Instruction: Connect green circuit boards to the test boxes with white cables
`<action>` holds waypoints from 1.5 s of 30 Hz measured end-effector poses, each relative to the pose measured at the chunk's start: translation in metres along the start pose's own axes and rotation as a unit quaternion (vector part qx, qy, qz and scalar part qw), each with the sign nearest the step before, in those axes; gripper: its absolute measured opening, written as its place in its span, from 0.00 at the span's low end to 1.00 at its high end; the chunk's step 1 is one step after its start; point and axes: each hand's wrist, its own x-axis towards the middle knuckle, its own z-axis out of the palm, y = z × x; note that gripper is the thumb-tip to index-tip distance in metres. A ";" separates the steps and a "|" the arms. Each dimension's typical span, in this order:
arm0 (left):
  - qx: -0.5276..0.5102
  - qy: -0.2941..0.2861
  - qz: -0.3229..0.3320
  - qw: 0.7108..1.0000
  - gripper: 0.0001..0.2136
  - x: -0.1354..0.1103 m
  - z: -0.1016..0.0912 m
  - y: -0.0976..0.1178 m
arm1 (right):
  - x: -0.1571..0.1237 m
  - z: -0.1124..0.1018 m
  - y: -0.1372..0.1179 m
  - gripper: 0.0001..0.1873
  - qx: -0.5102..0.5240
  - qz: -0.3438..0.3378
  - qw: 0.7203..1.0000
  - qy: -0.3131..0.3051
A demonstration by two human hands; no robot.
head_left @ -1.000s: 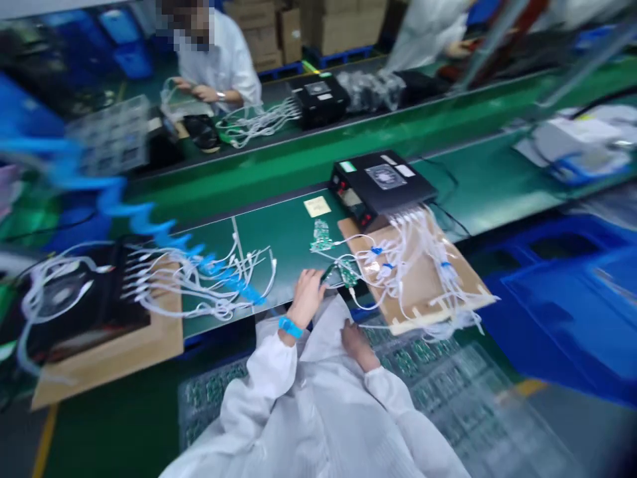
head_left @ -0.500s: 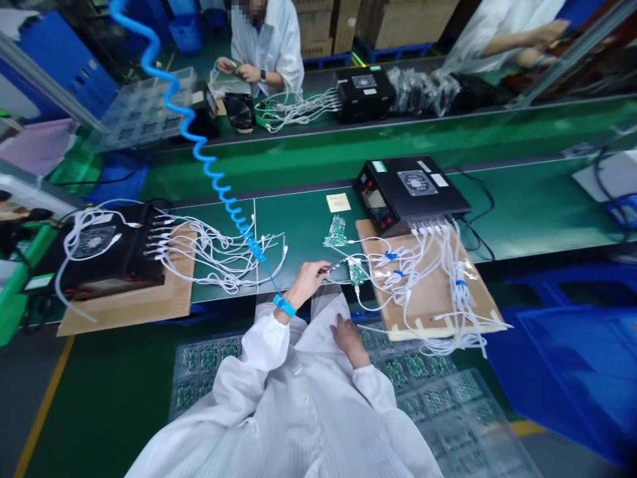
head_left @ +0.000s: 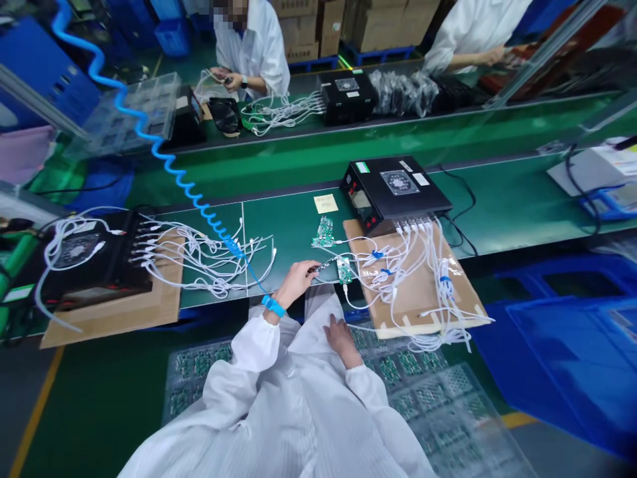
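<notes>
My left hand [head_left: 294, 280] reaches onto the green bench and its fingers pinch a small dark cable plug [head_left: 318, 267] beside a green circuit board [head_left: 343, 271]. A blue wrist strap [head_left: 273, 306] with a coiled blue cord [head_left: 164, 159] sits on that wrist. My right hand [head_left: 340, 338] lies low on my white coat, palm down with the fingers loosely together, above a clear tray of circuit boards [head_left: 428, 392]. A second green board [head_left: 323, 234] lies farther back on the bench.
A black multi-port box [head_left: 398, 189] feeds several white cables [head_left: 418, 265] over a cardboard sheet [head_left: 423, 299]. Another black box [head_left: 89, 262] with white cables is at left. Blue bins [head_left: 567, 332] stand right. Two people in white coats work across the green conveyor [head_left: 348, 146].
The view swung and steadied; the scene sits a little lower and to the left. My left hand stays pinched on the plug near the board. My right hand has hardly moved.
</notes>
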 end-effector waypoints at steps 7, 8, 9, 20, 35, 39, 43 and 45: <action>0.016 0.028 -0.013 0.999 0.13 -0.002 0.006 -0.002 | 0.004 0.012 0.011 0.32 -0.099 -0.060 0.993 -0.002; 0.015 0.033 -0.016 0.999 0.12 -0.002 0.007 -0.004 | 0.009 0.015 0.013 0.32 -0.106 -0.060 0.993 0.002; 0.014 0.038 -0.019 0.999 0.12 -0.001 0.008 -0.006 | 0.014 0.019 0.015 0.33 -0.112 -0.067 0.991 0.006; -0.128 0.046 -0.016 0.991 0.11 -0.002 0.021 -0.027 | 0.023 0.033 0.018 0.38 -0.152 -0.085 0.985 -0.012; -0.162 0.108 -0.021 0.981 0.11 -0.006 0.023 -0.021 | 0.010 0.054 0.006 0.37 -0.030 -0.018 0.997 0.063; -0.156 0.101 -0.017 0.982 0.11 -0.008 0.020 -0.018 | 0.018 0.058 -0.003 0.40 -0.009 0.005 0.999 0.054; -0.132 0.095 -0.033 0.986 0.12 -0.004 0.013 -0.013 | 0.023 0.055 -0.009 0.41 -0.003 0.023 0.997 0.067; -0.114 0.083 -0.049 0.989 0.10 0.003 0.007 -0.010 | 0.024 0.050 -0.011 0.40 -0.006 0.032 0.996 0.078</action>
